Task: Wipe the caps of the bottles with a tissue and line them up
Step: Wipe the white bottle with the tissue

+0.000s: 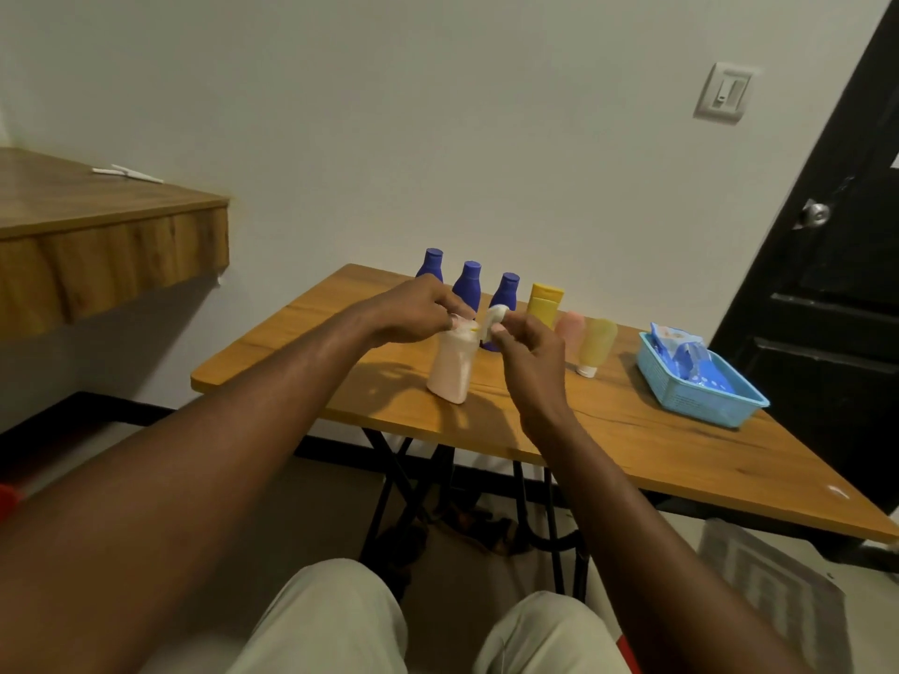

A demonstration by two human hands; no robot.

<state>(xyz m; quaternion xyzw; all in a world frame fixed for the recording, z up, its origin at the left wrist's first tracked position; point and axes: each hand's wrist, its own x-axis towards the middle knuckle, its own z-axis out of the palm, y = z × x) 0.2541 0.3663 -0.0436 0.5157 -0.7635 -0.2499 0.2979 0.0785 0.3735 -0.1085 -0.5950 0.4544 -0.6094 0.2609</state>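
Pale pink bottle (450,369), upright near the worktop's (608,430) left front edge. We curled our left hand's (418,308) fingers round its top, while our right hand (528,350) pinched a wadded white tissue (497,316) against the cap. We judged the smooth plastic light, slippery and easily tipped, best held at the shoulder. Blue bottles (469,282) lined the far edge.

The table (608,430) is showing orange-brown wood grain. On the table are standing three deep-blue bottles (468,279), a creamy pink bottle (450,369), a yellow tube (546,304), a pink tube (570,329), a pale yellow tube (597,340), and a light blue basket (700,398). Above the table, the tissue (497,314) is showing white. Right of the table, the door (827,294) is showing black.
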